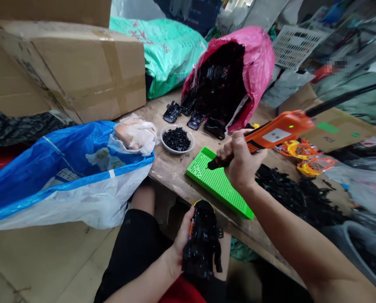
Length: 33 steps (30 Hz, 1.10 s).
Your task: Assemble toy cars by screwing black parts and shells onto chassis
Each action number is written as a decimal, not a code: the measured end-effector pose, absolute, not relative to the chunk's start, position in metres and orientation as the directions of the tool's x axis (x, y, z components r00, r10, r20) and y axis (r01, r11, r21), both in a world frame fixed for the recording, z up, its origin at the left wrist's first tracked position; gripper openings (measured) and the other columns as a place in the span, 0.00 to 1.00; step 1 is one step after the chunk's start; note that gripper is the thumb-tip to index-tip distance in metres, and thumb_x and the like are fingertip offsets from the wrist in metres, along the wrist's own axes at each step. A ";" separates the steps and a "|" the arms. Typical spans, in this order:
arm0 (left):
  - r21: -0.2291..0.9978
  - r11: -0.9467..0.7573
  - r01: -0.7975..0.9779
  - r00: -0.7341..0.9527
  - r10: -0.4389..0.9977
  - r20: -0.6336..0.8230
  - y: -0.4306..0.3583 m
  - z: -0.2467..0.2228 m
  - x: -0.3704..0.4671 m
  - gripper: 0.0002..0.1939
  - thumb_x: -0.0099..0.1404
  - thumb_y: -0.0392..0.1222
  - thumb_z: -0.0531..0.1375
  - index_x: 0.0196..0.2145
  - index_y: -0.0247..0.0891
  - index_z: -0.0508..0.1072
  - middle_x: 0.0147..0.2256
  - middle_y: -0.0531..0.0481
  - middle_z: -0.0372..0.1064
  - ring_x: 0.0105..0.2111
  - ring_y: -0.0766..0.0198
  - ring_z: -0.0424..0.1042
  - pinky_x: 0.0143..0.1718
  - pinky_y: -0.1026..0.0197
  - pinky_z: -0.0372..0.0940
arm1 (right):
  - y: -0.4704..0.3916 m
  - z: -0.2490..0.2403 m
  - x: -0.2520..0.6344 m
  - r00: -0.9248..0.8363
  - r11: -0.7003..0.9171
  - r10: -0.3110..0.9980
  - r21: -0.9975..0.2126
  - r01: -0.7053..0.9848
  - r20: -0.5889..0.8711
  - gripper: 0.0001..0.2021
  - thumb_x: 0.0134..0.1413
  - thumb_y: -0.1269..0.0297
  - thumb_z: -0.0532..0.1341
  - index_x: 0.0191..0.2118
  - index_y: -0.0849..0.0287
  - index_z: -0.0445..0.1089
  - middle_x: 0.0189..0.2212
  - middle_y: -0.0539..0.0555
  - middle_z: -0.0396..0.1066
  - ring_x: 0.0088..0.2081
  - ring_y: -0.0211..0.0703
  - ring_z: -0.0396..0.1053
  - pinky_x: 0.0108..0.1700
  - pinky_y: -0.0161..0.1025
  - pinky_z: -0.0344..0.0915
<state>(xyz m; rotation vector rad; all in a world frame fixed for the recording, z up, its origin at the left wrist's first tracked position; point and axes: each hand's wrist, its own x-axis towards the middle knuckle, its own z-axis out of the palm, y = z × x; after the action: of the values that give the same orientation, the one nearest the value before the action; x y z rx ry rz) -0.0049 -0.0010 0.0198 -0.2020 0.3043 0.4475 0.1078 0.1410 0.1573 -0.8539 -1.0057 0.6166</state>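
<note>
My left hand (182, 242) is wrapped round a black toy car body (203, 240) with a yellow edge, held low above my lap. My right hand (242, 162) grips an orange and black electric screwdriver (274, 132), a cable running from its rear end. The screwdriver's tip is over a bright green perforated tray (219, 185) on the bench. What lies in the tray is too small to make out. Just behind the tray stands a white bowl (192, 145) of small black parts (177, 139).
A pink sack (260, 59) spills black car bodies (172, 112) onto the bench (162, 166). At left hangs an open blue and white sack (89, 202) near cardboard boxes (89, 75). Black pieces (292, 193) and orange-yellow parts (314, 164) lie at right.
</note>
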 end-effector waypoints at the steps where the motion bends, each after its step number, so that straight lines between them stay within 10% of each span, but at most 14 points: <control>1: -0.131 0.886 -0.444 0.863 0.384 -0.328 -0.002 0.019 -0.005 0.34 0.66 0.67 0.55 0.44 0.29 0.78 0.32 0.40 0.79 0.34 0.52 0.79 0.42 0.54 0.69 | 0.131 0.162 0.107 0.417 0.533 0.782 -0.844 -0.062 0.463 0.16 0.51 0.58 0.71 0.31 0.54 0.62 0.14 0.37 0.54 0.14 0.29 0.52 0.17 0.31 0.56; 11: -0.097 0.842 -0.531 0.829 0.491 -0.268 -0.003 0.015 -0.001 0.30 0.69 0.63 0.54 0.40 0.29 0.78 0.31 0.46 0.78 0.30 0.63 0.74 0.37 0.63 0.66 | 0.025 0.158 0.090 0.202 0.443 0.889 -0.884 -0.147 0.412 0.09 0.61 0.65 0.66 0.31 0.55 0.66 0.16 0.40 0.58 0.15 0.30 0.56 0.18 0.31 0.60; 19: -0.006 0.802 -0.598 0.784 0.583 -0.215 0.000 0.025 0.002 0.31 0.71 0.61 0.52 0.46 0.29 0.79 0.38 0.42 0.80 0.48 0.50 0.75 0.55 0.55 0.62 | 0.017 0.135 0.087 0.196 0.434 0.893 -0.891 -0.135 0.405 0.05 0.63 0.66 0.63 0.35 0.54 0.66 0.17 0.40 0.59 0.17 0.31 0.58 0.21 0.32 0.62; 33: -0.018 0.792 -0.610 0.768 0.585 -0.261 0.000 0.038 -0.001 0.27 0.66 0.60 0.60 0.43 0.31 0.79 0.41 0.41 0.79 0.49 0.47 0.74 0.55 0.51 0.64 | 0.017 0.124 0.090 0.145 0.407 0.911 -0.900 -0.157 0.387 0.04 0.64 0.67 0.62 0.36 0.54 0.67 0.19 0.41 0.60 0.18 0.31 0.59 0.21 0.32 0.63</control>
<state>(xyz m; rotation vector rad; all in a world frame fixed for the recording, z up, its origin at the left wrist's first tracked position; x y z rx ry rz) -0.0010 -0.0003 0.0380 -0.1037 0.2481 0.6496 0.0897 0.0173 0.1245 -0.8276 -1.1638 0.9113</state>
